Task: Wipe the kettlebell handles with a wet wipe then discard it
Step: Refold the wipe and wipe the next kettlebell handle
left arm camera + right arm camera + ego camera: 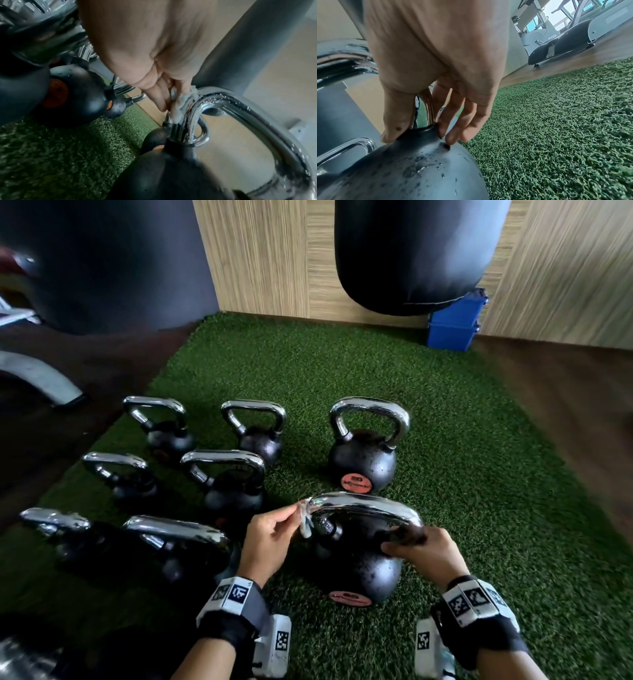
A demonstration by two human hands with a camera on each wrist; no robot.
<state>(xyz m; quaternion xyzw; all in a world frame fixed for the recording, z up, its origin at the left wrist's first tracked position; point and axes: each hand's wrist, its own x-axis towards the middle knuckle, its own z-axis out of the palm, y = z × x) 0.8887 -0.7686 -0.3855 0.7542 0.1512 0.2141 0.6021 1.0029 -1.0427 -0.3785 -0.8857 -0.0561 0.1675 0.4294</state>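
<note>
A large black kettlebell (359, 573) with a chrome handle (366, 506) stands nearest me on the green turf. My left hand (270, 537) pinches a crumpled white wet wipe (305, 518) against the left bend of that handle; in the left wrist view the wet wipe (181, 104) lies between my fingers (159, 97) and the wet chrome handle (231, 105). My right hand (421, 549) grips the handle's right leg where it joins the ball; in the right wrist view my thumb and fingers (453, 119) curl round that leg (428, 108), tips on the black ball (412, 169).
Several more kettlebells stand in rows to the left and ahead, among them one with an orange label (363, 460). A black punching bag (411, 254) hangs above the turf. A blue bin (454, 326) sits by the wooden wall. Cardio machines (573, 40) line the floor.
</note>
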